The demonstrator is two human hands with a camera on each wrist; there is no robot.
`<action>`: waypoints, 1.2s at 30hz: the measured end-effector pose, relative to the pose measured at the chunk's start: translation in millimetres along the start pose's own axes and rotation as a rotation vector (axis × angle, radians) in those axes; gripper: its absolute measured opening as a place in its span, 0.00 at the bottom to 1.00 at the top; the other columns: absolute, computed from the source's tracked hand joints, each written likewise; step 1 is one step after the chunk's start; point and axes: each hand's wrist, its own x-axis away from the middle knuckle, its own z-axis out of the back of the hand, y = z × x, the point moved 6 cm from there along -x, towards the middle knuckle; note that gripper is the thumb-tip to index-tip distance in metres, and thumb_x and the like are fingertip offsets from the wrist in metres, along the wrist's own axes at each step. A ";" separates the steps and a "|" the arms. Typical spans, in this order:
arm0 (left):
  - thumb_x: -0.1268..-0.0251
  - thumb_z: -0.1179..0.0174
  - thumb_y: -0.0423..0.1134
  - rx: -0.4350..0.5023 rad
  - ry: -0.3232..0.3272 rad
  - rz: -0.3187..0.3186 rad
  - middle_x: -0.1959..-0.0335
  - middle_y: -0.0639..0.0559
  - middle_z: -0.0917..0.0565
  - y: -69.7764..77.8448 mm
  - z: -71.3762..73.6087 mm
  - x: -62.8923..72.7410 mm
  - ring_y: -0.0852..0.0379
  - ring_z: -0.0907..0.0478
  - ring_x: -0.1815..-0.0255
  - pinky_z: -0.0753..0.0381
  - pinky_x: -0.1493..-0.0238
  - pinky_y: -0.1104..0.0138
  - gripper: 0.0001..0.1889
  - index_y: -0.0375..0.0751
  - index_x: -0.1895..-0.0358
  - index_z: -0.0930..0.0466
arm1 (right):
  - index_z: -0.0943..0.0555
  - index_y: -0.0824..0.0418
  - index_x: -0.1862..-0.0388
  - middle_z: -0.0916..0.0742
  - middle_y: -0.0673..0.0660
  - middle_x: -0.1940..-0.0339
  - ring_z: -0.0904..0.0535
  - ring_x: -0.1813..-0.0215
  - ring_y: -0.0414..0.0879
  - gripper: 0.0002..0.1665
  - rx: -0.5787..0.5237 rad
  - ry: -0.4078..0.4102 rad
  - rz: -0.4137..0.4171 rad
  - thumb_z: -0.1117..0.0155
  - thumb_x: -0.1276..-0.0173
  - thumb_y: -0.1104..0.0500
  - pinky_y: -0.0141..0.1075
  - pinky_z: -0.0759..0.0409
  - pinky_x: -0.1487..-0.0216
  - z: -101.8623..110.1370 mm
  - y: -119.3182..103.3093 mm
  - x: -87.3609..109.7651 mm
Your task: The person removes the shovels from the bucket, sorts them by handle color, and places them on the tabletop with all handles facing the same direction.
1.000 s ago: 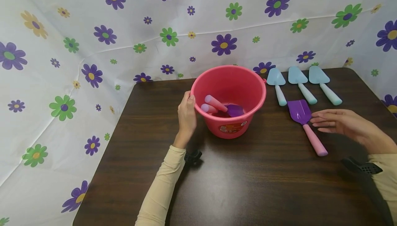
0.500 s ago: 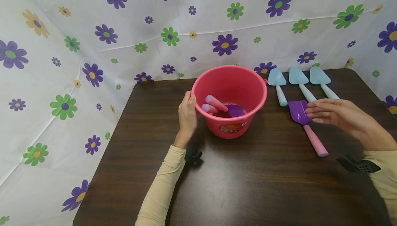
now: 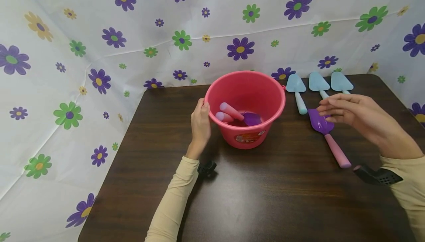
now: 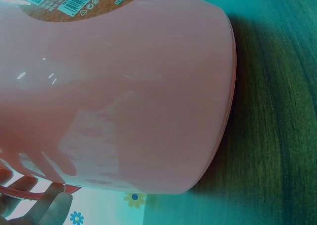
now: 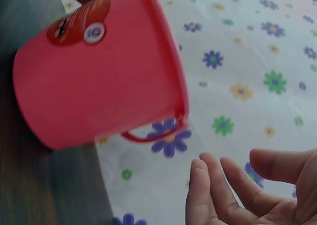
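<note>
A pink bucket [image 3: 244,90] stands upright on the table, with purple-bladed, pink-handled toy shovels [image 3: 231,110] lying inside it. My left hand [image 3: 200,125] grips the bucket's left rim, the thumb over the edge; in the left wrist view the fingers [image 4: 52,207] curl at the rim. Right of the bucket lies another purple toy shovel [image 3: 319,124], its pink handle toward me. My right hand [image 3: 362,120] hovers above its blade, holding nothing, fingers loosely bent. In the right wrist view those fingers [image 5: 218,190] are apart from the bucket.
Three pale blue toy trowels [image 3: 296,84] lie in a row at the back right of the dark wooden table [image 3: 265,197]; my right hand overlaps the handles of two. A flowered white sheet [image 3: 139,65] hangs behind and to the left.
My right hand has moved left and slightly back, from beside the purple shovel to over its blade, covering parts of the trowel handles. My left hand and the bucket have stayed put.
</note>
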 end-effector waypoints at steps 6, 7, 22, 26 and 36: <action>0.25 0.60 0.56 0.007 -0.008 0.007 0.67 0.42 0.16 -1.1 -0.3 0.4 0.50 0.23 0.70 0.22 0.71 0.63 0.29 0.37 0.41 0.21 | 0.10 0.47 0.56 0.09 0.48 0.57 0.13 0.53 0.41 0.17 0.041 0.062 0.009 0.47 0.17 0.57 0.33 0.14 0.57 -10.4 -18.9 0.7; 0.25 0.60 0.56 0.007 -0.008 0.007 0.67 0.43 0.16 -0.8 -0.2 0.4 0.50 0.23 0.70 0.22 0.71 0.63 0.29 0.37 0.41 0.21 | 0.10 0.46 0.55 0.09 0.47 0.57 0.13 0.53 0.41 0.16 0.048 0.060 0.015 0.47 0.17 0.57 0.32 0.15 0.57 -11.9 -21.5 0.4; 0.25 0.61 0.55 -0.007 0.008 0.002 0.69 0.43 0.17 2.1 0.8 0.9 0.49 0.24 0.69 0.24 0.70 0.61 0.29 0.37 0.41 0.20 | 0.18 0.46 0.40 0.09 0.49 0.52 0.12 0.52 0.46 0.15 0.028 -0.017 0.067 0.48 0.17 0.54 0.35 0.14 0.54 -33.2 -49.6 -11.3; 0.25 0.61 0.55 -0.012 0.006 0.008 0.69 0.42 0.18 2.4 0.9 0.4 0.49 0.25 0.69 0.26 0.71 0.62 0.30 0.36 0.41 0.21 | 0.19 0.48 0.38 0.10 0.51 0.50 0.12 0.52 0.46 0.15 0.000 -0.044 0.077 0.48 0.17 0.55 0.35 0.14 0.54 -42.3 -56.2 -15.4; 0.25 0.59 0.54 -0.007 0.003 0.012 0.67 0.44 0.18 3.0 0.7 0.8 0.50 0.25 0.68 0.25 0.70 0.63 0.28 0.36 0.42 0.21 | 0.15 0.52 0.43 0.09 0.54 0.50 0.11 0.51 0.48 0.15 -0.085 -0.127 0.105 0.46 0.18 0.59 0.36 0.13 0.55 -72.8 -74.6 -24.3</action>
